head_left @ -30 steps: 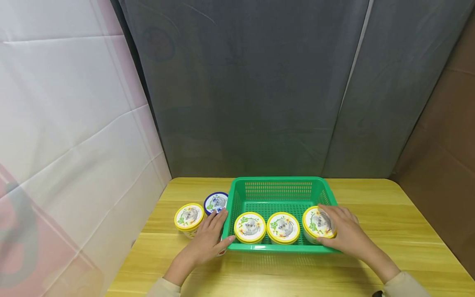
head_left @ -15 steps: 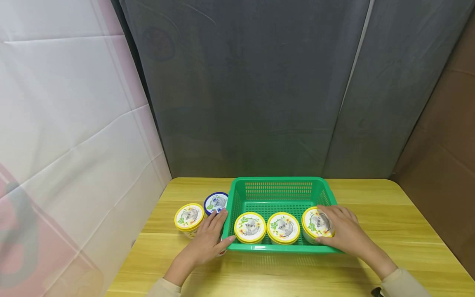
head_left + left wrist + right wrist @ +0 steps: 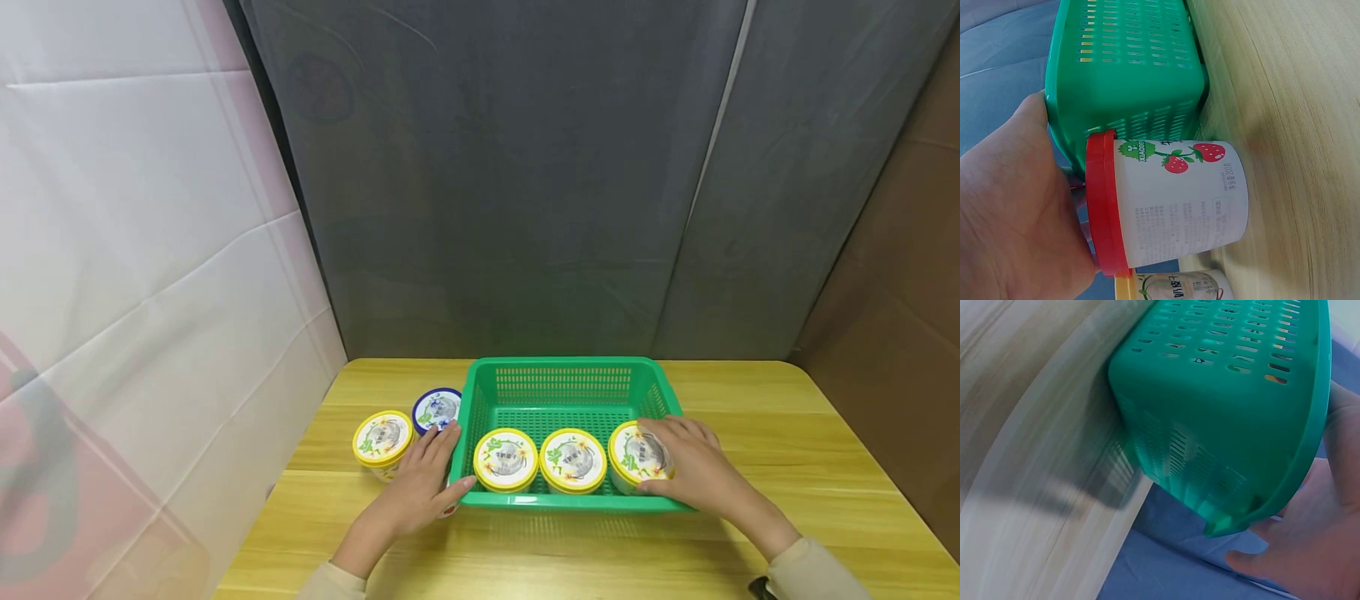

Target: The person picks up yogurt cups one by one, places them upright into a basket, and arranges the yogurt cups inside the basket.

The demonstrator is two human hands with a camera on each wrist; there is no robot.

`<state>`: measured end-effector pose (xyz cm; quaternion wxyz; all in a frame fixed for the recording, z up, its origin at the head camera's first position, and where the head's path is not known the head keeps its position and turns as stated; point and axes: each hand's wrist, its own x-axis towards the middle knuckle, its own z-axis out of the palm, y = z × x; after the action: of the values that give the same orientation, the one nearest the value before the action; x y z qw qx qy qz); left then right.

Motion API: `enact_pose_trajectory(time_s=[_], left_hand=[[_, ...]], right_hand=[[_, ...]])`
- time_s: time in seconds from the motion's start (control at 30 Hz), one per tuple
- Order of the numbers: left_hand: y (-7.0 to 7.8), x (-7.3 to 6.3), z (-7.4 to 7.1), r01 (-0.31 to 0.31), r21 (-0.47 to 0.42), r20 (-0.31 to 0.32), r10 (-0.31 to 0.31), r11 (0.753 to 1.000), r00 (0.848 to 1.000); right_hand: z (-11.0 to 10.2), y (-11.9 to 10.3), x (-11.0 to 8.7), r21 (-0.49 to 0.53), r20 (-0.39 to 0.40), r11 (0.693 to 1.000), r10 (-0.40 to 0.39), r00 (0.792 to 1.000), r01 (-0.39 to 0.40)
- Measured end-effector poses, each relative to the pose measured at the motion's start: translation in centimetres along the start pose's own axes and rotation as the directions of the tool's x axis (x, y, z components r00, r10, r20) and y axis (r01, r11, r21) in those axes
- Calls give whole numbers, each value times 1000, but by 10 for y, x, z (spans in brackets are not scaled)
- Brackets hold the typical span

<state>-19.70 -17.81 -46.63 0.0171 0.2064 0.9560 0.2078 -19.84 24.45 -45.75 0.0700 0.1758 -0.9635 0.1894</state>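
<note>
While a round tub with a yellow lid (image 3: 382, 438) stands loose toward the left edge of the yellow wood-grain table (image 3: 787, 467), a round tub with a blue-rimmed lid (image 3: 437, 410) sits behind and right of it, partly cut off by fingers and basket. Left hand (image 3: 415, 486): fingers extended, thumb at the near-left corner of the green slotted plastic basket (image 3: 570, 502); probably steadying it. White strawberry-print tub with a red lid (image 3: 1166, 200) is under that hand, beside the basket's left wall; head view nearly loses it. Can't tell if fingers bear on its lid. Inside, near rim: yellow-lidded left-row tub (image 3: 506, 460) and matching middle tub (image 3: 573, 461), upright, side by side, near wall likely a stop. Third yellow-lidded tub (image 3: 636, 454), near-right corner: right hand (image 3: 697, 468) pinches it across the lid, probably because walls block a lower grip. Its base is hidden; right wrist view is mostly basket wall.
</note>
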Motion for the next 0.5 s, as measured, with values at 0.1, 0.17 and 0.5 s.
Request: enact_pose_trajectory(time_s=[0.1, 0.17, 0.5], left_hand=[[-1, 0, 1, 6, 4, 9, -6, 1000, 1000], [-2, 0, 1, 4, 2, 7, -4, 1000, 1000], [-1, 0, 0, 3, -2, 8, -3, 1000, 1000]], right_hand=[[-2, -3, 0, -5, 4, 1000, -8, 1000, 8], [-3, -4, 1, -8, 6, 1000, -11, 1000, 11], [-3, -5, 2, -20, 23, 1000, -12, 1000, 13]])
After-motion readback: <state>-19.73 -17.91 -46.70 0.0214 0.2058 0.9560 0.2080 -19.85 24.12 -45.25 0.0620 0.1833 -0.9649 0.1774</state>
